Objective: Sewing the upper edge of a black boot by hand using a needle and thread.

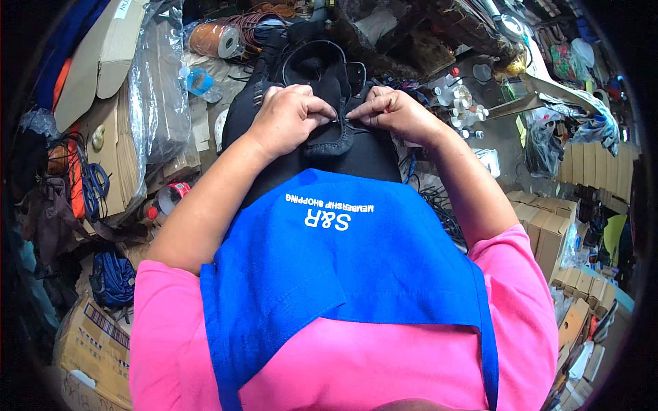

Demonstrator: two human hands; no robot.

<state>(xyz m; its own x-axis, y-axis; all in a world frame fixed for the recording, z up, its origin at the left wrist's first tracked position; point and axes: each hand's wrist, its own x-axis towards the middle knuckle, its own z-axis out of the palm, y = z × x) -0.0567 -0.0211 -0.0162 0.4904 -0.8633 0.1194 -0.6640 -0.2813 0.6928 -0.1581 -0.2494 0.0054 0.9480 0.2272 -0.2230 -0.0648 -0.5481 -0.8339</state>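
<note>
A black shoe-like item (330, 141) with a rounded, worn end and dark loops at its far side lies over my lap. At its left edge, my left hand (291, 118) is closed in a pinch. On the opposite edge my right hand (392, 111) pinches with thumb and forefinger. Tiny bright specks show by both sets of fingertips, too small to name. The blue apron (295, 257) covers my front, nearer than the item.
Flattened cardboard (103, 55) and clear plastic sheeting (157, 103) stand at left, near an orange spool (212, 41) and a blue-labelled bottle (202, 83). Small bottles (462, 103) cluster at right. Stacked boxes (548, 226) lie farther right, and blue-handled scissors (98, 179) at far left.
</note>
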